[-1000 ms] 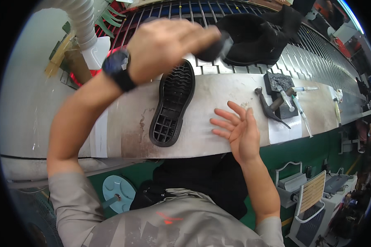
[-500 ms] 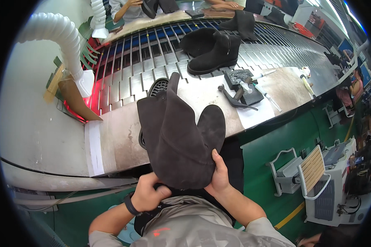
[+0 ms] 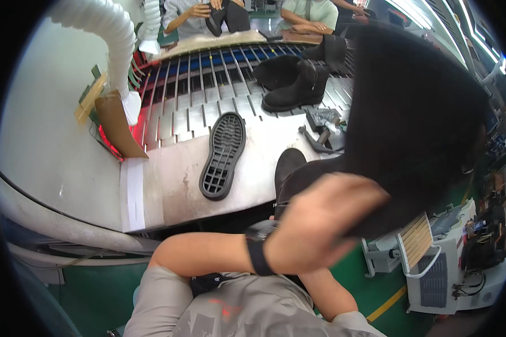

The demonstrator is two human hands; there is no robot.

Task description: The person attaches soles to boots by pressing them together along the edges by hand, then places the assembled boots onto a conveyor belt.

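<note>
A black suede boot [image 3: 416, 112] is held up in front of me, its tall shaft swung to the upper right and its toe [image 3: 290, 162] pointing away over the bench edge. My left hand [image 3: 323, 216], blurred and with a dark band at the wrist, reaches across to the right with fingers curled on the boot. Behind it my right hand [image 3: 319, 277] is mostly hidden; a fingertip shows at the boot's edge by the zip. On the bench lies a loose black outsole [image 3: 224, 155], its gridded inner side up.
Beyond the bench [image 3: 177, 185], more black boots [image 3: 298, 87] stand on a slatted metal conveyor [image 3: 194, 84]. A hammer [image 3: 317, 140] lies beside a dark block [image 3: 322, 118]. A white hose [image 3: 115, 50] hangs at left. Co-workers [image 3: 309, 17] sit across; a machine [image 3: 427, 269] stands at right.
The boot has swung up and to the right, uncovering the outsole on the bench. My left hand has crossed from the boot's lower left to its right side, over my right hand.
</note>
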